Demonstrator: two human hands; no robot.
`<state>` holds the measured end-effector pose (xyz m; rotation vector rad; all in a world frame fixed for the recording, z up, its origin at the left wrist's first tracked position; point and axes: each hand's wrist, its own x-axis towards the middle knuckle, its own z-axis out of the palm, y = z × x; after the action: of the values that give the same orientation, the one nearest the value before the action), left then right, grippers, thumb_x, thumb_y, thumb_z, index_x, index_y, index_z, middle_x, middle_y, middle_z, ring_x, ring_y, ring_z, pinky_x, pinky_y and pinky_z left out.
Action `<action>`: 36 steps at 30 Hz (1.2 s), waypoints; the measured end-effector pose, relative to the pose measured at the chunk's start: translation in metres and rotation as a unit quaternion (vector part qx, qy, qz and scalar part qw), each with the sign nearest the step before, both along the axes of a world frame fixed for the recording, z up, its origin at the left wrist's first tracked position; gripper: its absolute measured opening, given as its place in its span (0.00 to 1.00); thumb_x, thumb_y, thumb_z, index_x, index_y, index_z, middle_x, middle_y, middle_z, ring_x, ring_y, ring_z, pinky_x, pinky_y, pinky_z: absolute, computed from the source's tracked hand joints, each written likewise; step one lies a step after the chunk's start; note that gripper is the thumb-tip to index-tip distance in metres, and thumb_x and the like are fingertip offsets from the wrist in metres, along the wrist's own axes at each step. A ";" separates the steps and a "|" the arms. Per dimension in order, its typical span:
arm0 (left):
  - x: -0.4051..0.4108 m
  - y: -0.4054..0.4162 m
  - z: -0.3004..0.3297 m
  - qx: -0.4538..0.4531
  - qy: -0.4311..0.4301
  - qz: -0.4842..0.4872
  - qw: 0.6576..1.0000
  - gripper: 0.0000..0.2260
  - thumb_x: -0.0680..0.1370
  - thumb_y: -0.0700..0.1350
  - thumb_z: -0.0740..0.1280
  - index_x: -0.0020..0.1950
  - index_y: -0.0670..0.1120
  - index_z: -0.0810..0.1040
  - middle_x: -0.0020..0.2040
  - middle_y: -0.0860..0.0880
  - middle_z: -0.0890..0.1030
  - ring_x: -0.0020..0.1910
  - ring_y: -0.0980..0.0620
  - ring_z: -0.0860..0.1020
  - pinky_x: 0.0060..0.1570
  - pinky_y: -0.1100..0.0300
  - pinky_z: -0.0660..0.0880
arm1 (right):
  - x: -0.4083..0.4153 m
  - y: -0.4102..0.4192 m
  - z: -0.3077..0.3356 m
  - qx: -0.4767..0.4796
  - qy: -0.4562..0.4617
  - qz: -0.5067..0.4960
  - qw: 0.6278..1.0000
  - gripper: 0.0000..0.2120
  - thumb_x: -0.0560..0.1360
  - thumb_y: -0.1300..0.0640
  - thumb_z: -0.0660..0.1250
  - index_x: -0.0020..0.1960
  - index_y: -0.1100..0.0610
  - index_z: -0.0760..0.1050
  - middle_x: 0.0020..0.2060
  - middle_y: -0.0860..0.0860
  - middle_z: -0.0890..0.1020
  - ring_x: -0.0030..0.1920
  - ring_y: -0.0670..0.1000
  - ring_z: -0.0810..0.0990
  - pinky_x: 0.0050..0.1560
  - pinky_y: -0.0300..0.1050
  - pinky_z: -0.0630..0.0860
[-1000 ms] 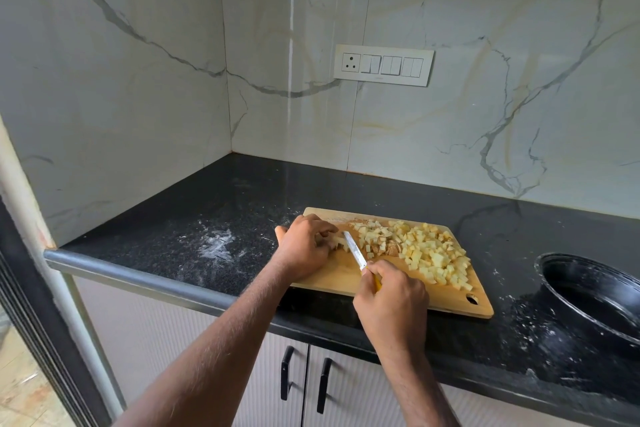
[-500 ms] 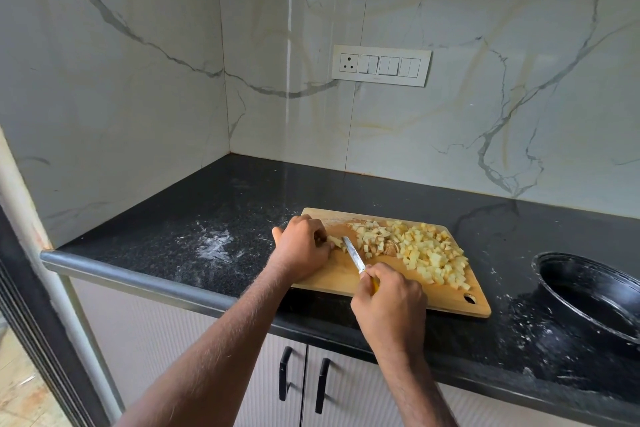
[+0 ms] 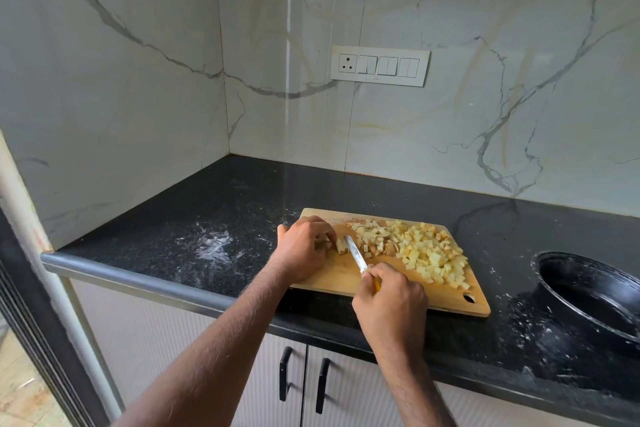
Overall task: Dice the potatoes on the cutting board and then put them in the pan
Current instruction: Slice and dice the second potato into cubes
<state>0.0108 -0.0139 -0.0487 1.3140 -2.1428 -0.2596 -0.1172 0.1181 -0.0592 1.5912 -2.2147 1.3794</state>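
A wooden cutting board (image 3: 332,279) lies on the black counter. A heap of pale yellow potato cubes (image 3: 424,251) covers its right half. At the board's left end my left hand (image 3: 304,248) pinches a small uncut potato piece (image 3: 342,244) with curled fingers. My right hand (image 3: 389,302) grips the yellow handle of a knife (image 3: 355,255). Its blade lies against the right side of that piece. The black pan (image 3: 588,288) stands on the counter to the right of the board, cut off by the frame edge.
The black granite counter (image 3: 214,215) carries white flour-like smears left of the board and around the pan. Marble walls meet in a corner behind, with a switch plate (image 3: 379,65). Cabinet doors with black handles (image 3: 301,378) sit below the counter edge.
The hands stay at the board's left end. The knife blade has shifted slightly against the potato piece between frames, and the view has drifted a little.
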 end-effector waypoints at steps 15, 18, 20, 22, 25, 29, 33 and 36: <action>0.002 0.002 0.003 0.026 0.045 0.022 0.998 0.14 0.68 0.59 0.68 0.51 0.56 0.76 0.43 0.60 0.77 0.51 0.56 0.72 0.53 0.51 0.60 | 0.005 -0.004 -0.001 -0.014 0.055 0.001 0.998 0.03 0.72 0.58 0.75 0.41 0.53 0.81 0.29 0.46 0.82 0.25 0.45 0.75 0.26 0.35 0.69; 0.003 0.003 0.003 0.037 0.059 0.031 0.997 0.13 0.65 0.54 0.65 0.45 0.54 0.81 0.42 0.59 0.79 0.50 0.55 0.74 0.52 0.52 0.62 | 0.009 -0.007 0.000 -0.018 0.068 0.010 0.997 0.04 0.71 0.59 0.75 0.40 0.53 0.81 0.28 0.47 0.81 0.25 0.47 0.76 0.26 0.38 0.69; 0.003 0.002 0.003 0.049 0.070 0.038 0.996 0.11 0.64 0.51 0.65 0.43 0.53 0.83 0.41 0.59 0.80 0.49 0.55 0.75 0.53 0.51 0.65 | 0.012 -0.009 -0.001 -0.019 0.082 0.018 0.996 0.05 0.71 0.59 0.75 0.39 0.53 0.80 0.28 0.46 0.80 0.25 0.46 0.74 0.27 0.37 0.68; 0.003 0.001 0.003 0.057 0.085 0.046 0.994 0.07 0.65 0.49 0.67 0.40 0.52 0.84 0.38 0.59 0.81 0.46 0.56 0.77 0.54 0.51 0.68 | 0.014 -0.010 -0.001 -0.012 0.093 0.019 0.995 0.04 0.72 0.58 0.74 0.39 0.53 0.80 0.28 0.46 0.80 0.25 0.46 0.73 0.27 0.37 0.68; 0.004 -0.001 0.003 0.053 0.086 0.050 0.994 0.01 0.68 0.47 0.73 0.37 0.54 0.84 0.35 0.62 0.79 0.43 0.58 0.77 0.57 0.49 0.72 | 0.015 -0.010 0.000 0.001 0.103 0.016 0.995 0.04 0.73 0.57 0.73 0.40 0.53 0.81 0.29 0.46 0.80 0.25 0.44 0.70 0.27 0.36 0.67; 0.004 -0.001 0.004 0.055 0.079 0.051 0.994 0.03 0.69 0.48 0.76 0.37 0.55 0.84 0.33 0.64 0.77 0.43 0.59 0.77 0.59 0.47 0.73 | 0.016 -0.009 0.000 0.022 0.114 0.015 0.993 0.03 0.74 0.57 0.72 0.41 0.53 0.81 0.29 0.46 0.81 0.25 0.46 0.73 0.27 0.36 0.66; 0.003 -0.002 0.004 0.049 0.083 0.052 0.994 0.02 0.70 0.48 0.78 0.41 0.53 0.87 0.33 0.65 0.76 0.43 0.59 0.75 0.58 0.48 0.73 | 0.016 -0.011 0.003 0.038 0.128 0.031 0.991 0.03 0.75 0.57 0.70 0.43 0.53 0.80 0.31 0.47 0.81 0.28 0.48 0.76 0.28 0.37 0.68; 0.005 -0.005 0.003 0.054 0.099 0.049 0.992 0.03 0.69 0.48 0.79 0.41 0.53 0.88 0.33 0.63 0.77 0.44 0.59 0.77 0.57 0.49 0.75 | 0.013 -0.015 0.010 0.057 0.130 0.053 0.989 0.04 0.78 0.56 0.67 0.46 0.54 0.80 0.34 0.48 0.82 0.31 0.47 0.75 0.31 0.38 0.69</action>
<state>0.0159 -0.0186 -0.0456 1.3897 -1.9163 -0.4521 -0.1042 0.1035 -0.0488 1.8308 -2.1149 1.0140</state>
